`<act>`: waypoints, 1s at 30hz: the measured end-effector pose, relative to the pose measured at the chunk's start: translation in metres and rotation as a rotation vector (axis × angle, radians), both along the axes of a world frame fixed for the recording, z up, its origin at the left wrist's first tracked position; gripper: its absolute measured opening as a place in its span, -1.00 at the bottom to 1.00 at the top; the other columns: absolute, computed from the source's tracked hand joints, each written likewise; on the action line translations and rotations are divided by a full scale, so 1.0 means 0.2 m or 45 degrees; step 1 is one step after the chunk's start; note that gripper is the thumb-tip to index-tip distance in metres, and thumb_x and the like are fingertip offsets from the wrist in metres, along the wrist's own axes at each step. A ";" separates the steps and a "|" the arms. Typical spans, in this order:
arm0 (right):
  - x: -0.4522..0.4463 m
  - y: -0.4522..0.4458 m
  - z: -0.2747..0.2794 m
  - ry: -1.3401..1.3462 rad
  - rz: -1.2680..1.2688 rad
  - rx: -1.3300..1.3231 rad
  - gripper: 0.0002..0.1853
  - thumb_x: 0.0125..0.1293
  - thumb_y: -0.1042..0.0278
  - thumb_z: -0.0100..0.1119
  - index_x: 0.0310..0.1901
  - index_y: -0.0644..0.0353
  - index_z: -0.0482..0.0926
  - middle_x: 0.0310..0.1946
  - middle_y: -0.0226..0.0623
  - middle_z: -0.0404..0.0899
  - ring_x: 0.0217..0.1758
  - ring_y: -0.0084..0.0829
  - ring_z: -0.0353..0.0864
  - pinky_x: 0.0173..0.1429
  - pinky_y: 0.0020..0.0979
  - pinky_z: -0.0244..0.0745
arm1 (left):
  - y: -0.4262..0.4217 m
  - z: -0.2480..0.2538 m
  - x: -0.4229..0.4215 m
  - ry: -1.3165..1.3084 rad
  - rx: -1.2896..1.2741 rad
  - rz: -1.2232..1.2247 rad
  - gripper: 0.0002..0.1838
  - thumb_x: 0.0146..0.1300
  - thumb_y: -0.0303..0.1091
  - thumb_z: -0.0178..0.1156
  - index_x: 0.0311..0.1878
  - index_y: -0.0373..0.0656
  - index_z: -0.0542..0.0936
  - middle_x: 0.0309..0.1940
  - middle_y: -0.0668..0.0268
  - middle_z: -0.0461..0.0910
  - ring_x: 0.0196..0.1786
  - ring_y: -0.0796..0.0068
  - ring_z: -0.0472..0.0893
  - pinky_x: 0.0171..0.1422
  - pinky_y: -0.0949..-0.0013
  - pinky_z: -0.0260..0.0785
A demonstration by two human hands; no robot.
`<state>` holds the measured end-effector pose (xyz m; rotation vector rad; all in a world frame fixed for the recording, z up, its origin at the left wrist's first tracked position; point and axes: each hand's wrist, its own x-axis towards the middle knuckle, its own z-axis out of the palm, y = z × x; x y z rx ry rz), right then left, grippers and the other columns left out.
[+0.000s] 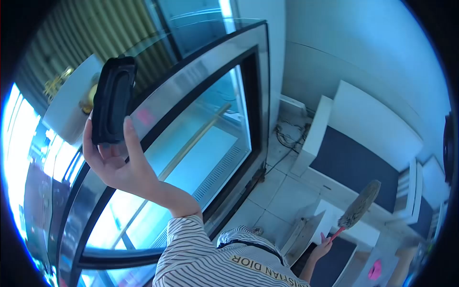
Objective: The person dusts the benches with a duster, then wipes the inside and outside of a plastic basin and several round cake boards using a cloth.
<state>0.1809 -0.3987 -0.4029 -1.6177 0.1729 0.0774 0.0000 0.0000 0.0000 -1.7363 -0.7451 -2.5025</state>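
Note:
My left hand [117,162] is raised at the left, its fingers and thumb around the lower end of a black oblong tray-like object [114,100]. That object is upright, in front of the top edge of a glass display case [191,81]. At the lower right, my right hand [322,248] grips the pink handle of a duster [359,205], whose grey fluffy head points up and to the right.
White furniture with dark panels [356,162] stands at the right. Cables [289,136] lie on the tiled floor [270,191] beside the case. A pink item [375,270] is at the lower right. Gold ornaments [60,83] show at the upper left.

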 end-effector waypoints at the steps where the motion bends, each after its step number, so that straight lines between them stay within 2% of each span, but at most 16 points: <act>1: 0.01 0.03 0.01 -0.075 -0.002 -0.446 -0.61 0.28 0.10 -0.30 -0.16 0.31 0.31 -0.30 -0.25 0.55 -0.01 -0.28 0.38 0.31 -0.17 -0.35 | -0.03 0.01 -0.02 -0.013 -0.093 0.016 -0.49 -0.08 -0.55 0.21 0.00 -0.27 0.30 -0.13 0.13 0.42 -0.13 0.28 0.49 -0.10 0.41 0.40; 2: 0.03 0.04 0.02 -0.162 -0.007 -0.892 -0.61 0.28 0.12 -0.33 -0.17 0.33 0.32 -0.30 -0.30 0.56 -0.02 -0.36 0.39 0.30 -0.15 -0.38 | -0.05 0.02 -0.04 -0.025 -0.188 0.028 -0.48 -0.10 -0.55 0.23 0.00 -0.28 0.30 -0.16 0.13 0.43 -0.14 0.28 0.49 -0.09 0.38 0.39; 5: 0.02 0.07 -0.03 -0.278 0.027 -1.070 -0.62 0.29 0.15 -0.35 -0.16 0.32 0.34 -0.31 -0.34 0.56 -0.06 -0.33 0.40 0.30 -0.15 -0.41 | 0.02 0.14 0.01 0.216 -0.190 0.032 -0.52 -0.11 -0.47 0.27 -0.07 -0.29 0.36 -0.20 0.15 0.45 -0.14 0.38 0.49 -0.10 0.41 0.38; 7: 0.14 0.16 -0.06 -0.418 -0.010 -1.035 -0.63 0.28 0.17 -0.34 -0.14 0.30 0.36 -0.31 -0.36 0.56 -0.08 -0.28 0.39 0.30 -0.14 -0.39 | 0.13 0.18 0.08 0.363 -0.144 0.157 -0.57 -0.10 -0.30 0.28 -0.15 -0.25 0.43 -0.24 0.16 0.48 -0.19 0.40 0.52 -0.14 0.40 0.37; 9: 0.16 0.14 -0.05 -0.460 0.047 -1.270 -0.63 0.27 0.18 -0.32 -0.13 0.26 0.41 -0.27 -0.30 0.53 -0.06 -0.27 0.38 0.29 -0.11 -0.34 | 0.26 0.20 0.15 0.513 -0.104 0.513 -0.54 -0.11 -0.06 0.23 -0.21 -0.19 0.47 -0.29 0.20 0.51 -0.25 0.34 0.53 -0.22 0.36 0.36; 10: 0.16 0.13 -0.06 -0.454 0.053 -1.278 -0.63 0.27 0.18 -0.32 -0.13 0.26 0.41 -0.27 -0.30 0.53 -0.06 -0.27 0.38 0.29 -0.11 -0.34 | 0.28 0.21 0.18 0.521 -0.112 0.513 -0.54 -0.11 -0.06 0.23 -0.21 -0.19 0.47 -0.29 0.20 0.51 -0.25 0.34 0.53 -0.22 0.36 0.36; 12: 0.19 0.10 -0.09 -0.572 0.042 -1.273 -0.65 0.26 0.20 -0.29 -0.20 0.26 0.47 -0.25 -0.21 0.50 -0.12 -0.20 0.39 0.20 -0.16 -0.05 | 0.28 0.22 0.24 0.625 -0.396 0.841 -0.48 -0.15 0.10 0.18 -0.22 -0.13 0.49 -0.34 0.24 0.53 -0.28 0.26 0.53 -0.28 0.33 0.34; 13: 0.20 0.09 -0.08 -0.571 0.025 -1.281 -0.65 0.26 0.20 -0.29 -0.20 0.26 0.47 -0.25 -0.21 0.50 -0.12 -0.20 0.39 0.20 -0.16 -0.05 | 0.28 0.21 0.25 0.621 -0.399 0.823 -0.48 -0.15 0.10 0.18 -0.22 -0.13 0.49 -0.34 0.24 0.53 -0.28 0.26 0.53 -0.28 0.33 0.34; 15: 0.19 0.09 -0.06 -0.555 0.071 -1.041 -0.67 0.24 0.24 -0.23 -0.28 0.29 0.51 -0.28 -0.11 0.47 -0.20 -0.16 0.39 0.01 -0.25 0.17 | 0.29 0.22 0.26 0.597 -0.514 0.965 -0.43 -0.20 0.18 0.17 -0.22 -0.08 0.50 -0.37 0.26 0.55 -0.28 0.26 0.53 -0.32 0.32 0.34; 16: 0.16 0.11 0.00 -0.471 0.042 -0.909 -0.68 0.24 0.27 -0.20 -0.31 0.33 0.51 -0.34 -0.08 0.46 -0.26 -0.15 0.38 -0.13 -0.31 0.22 | 0.31 0.22 0.26 0.623 -0.645 0.974 -0.33 -0.25 0.33 0.09 -0.11 0.07 0.48 -0.33 0.26 0.56 -0.19 0.29 0.52 -0.20 0.31 0.33; 17: 0.14 0.11 0.02 -0.452 0.006 -0.928 -0.68 0.24 0.27 -0.20 -0.31 0.33 0.51 -0.34 -0.08 0.46 -0.26 -0.15 0.38 -0.13 -0.31 0.22 | 0.32 0.23 0.27 0.641 -0.644 0.933 -0.33 -0.25 0.33 0.09 -0.11 0.07 0.48 -0.33 0.26 0.56 -0.19 0.29 0.52 -0.20 0.31 0.33; 19: 0.10 0.10 0.02 -0.439 -0.058 -0.804 -0.70 0.24 0.27 -0.19 -0.33 0.32 0.49 -0.37 -0.09 0.44 -0.28 -0.18 0.39 -0.14 -0.33 0.22 | 0.30 0.24 0.29 0.718 -0.847 1.109 -0.29 -0.25 0.36 0.06 -0.06 0.08 0.45 -0.26 0.31 0.55 -0.15 0.30 0.51 -0.16 0.32 0.32; 25: 0.02 0.04 -0.03 -0.368 -0.156 -0.763 -0.73 0.26 0.26 -0.21 -0.45 0.29 0.35 -0.52 -0.21 0.34 -0.40 -0.25 0.34 -0.24 -0.36 0.21 | 0.32 0.22 0.29 0.788 -0.796 1.104 -0.23 -0.28 0.41 0.03 -0.01 0.10 0.43 -0.08 0.47 0.47 -0.02 0.35 0.44 -0.05 0.33 0.27; 27: 0.00 0.04 -0.02 -0.334 -0.169 -0.883 -0.73 0.26 0.25 -0.21 -0.43 0.29 0.35 -0.52 -0.20 0.34 -0.40 -0.23 0.35 -0.26 -0.37 0.21 | 0.30 0.20 0.29 0.837 -0.764 1.077 -0.27 -0.22 0.34 0.06 0.00 0.06 0.42 -0.06 0.37 0.45 -0.01 0.30 0.43 -0.03 0.29 0.26; 29: -0.01 0.00 -0.05 -0.262 -0.209 -0.960 -0.74 0.26 0.24 -0.21 -0.38 0.29 0.35 -0.51 -0.16 0.32 -0.39 -0.21 0.35 -0.25 -0.35 0.22 | 0.33 0.13 0.27 0.624 0.083 1.213 -0.40 -0.14 0.18 0.16 -0.09 -0.04 0.47 -0.14 0.30 0.48 -0.09 0.31 0.45 -0.05 0.25 0.28; 30: -0.03 0.01 -0.04 -0.356 -0.228 -1.053 -0.73 0.26 0.24 -0.21 -0.37 0.30 0.36 -0.49 -0.16 0.32 -0.39 -0.20 0.36 -0.26 -0.35 0.23 | 0.24 0.10 0.33 0.462 0.019 0.913 -0.49 -0.09 0.08 0.17 -0.12 -0.06 0.48 -0.17 0.30 0.48 -0.10 0.31 0.42 -0.04 0.24 0.26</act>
